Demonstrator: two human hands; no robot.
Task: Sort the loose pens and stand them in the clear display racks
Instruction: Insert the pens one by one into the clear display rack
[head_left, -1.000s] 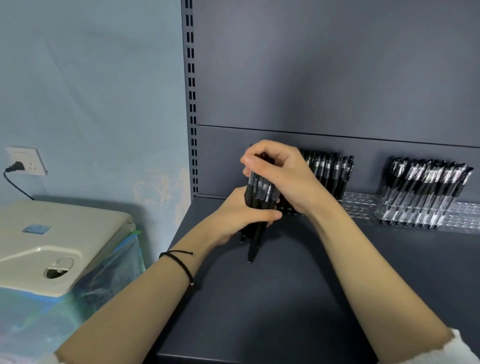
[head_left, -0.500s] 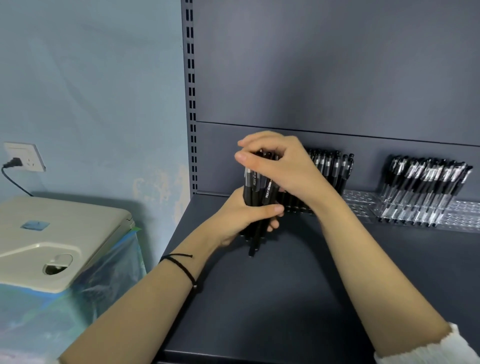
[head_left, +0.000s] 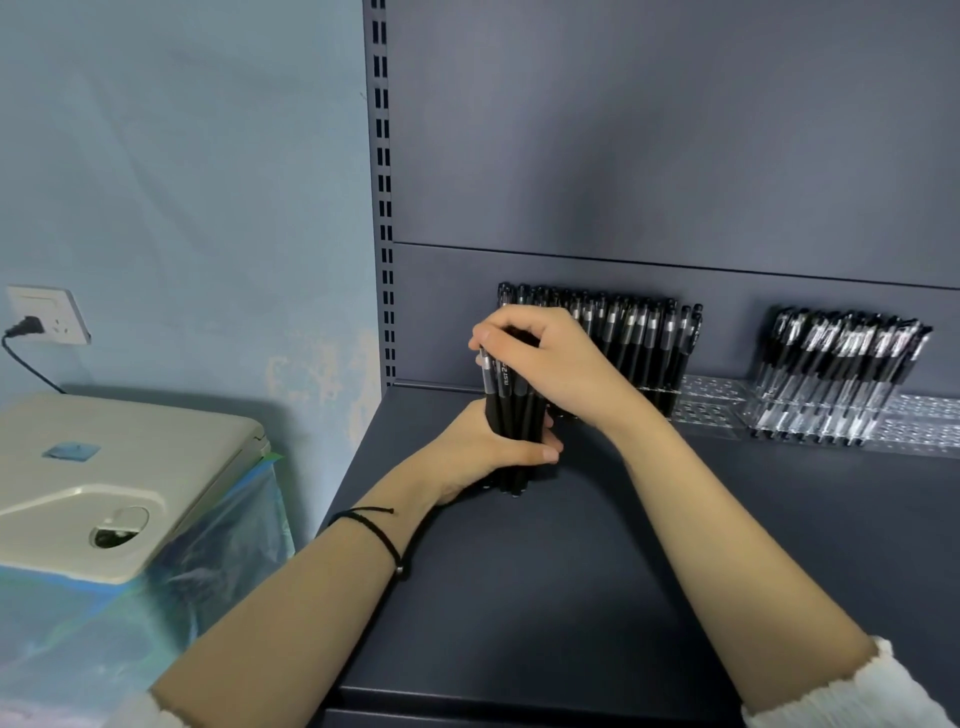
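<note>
We see a dark grey shelf (head_left: 571, 597) under both hands, backed by a grey panel (head_left: 649, 130). Out past the left hand (head_left: 480, 452) are a pale blue wall (head_left: 182, 182) with a plugged socket (head_left: 47, 314) and a cream-lidded box (head_left: 104, 467) wrapped in film. The left hand grips the lower half of a bundle of black pens (head_left: 511, 410), held upright. We cannot tell whether the tips touch the shelf. The right hand (head_left: 545, 358) caps the bundle's top, fingers curled over the pen ends. Just behind the right hand stands a clear rack (head_left: 709, 400) with a row of black pens, and farther right a second rack (head_left: 841, 374), also filled.
</note>
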